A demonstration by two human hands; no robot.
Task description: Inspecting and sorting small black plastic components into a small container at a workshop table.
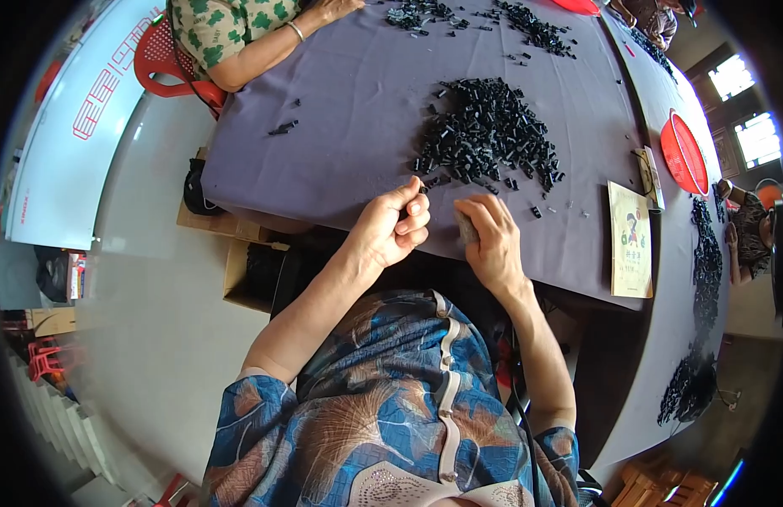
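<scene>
Just past the table's near edge, my left hand (390,226) is closed, with thumb and forefinger pinching a small black piece (423,189). More black seems tucked under its curled fingers. To its right, my right hand (494,245) is closed around a small greyish-brown block (467,226), mostly covered by the fingers; its kind I cannot make out. Beyond both hands spreads a pile of small black plastic-looking pieces (493,131), with a few strays at its near edge. The hands are apart from each other.
A grey cloth (324,93) covers the table. A booklet (630,241) lies on the right, near a red basket (684,152). More black pieces (704,270) line the right-hand table. A person's arm (269,52) rests at the far left; another person (750,232) sits at right.
</scene>
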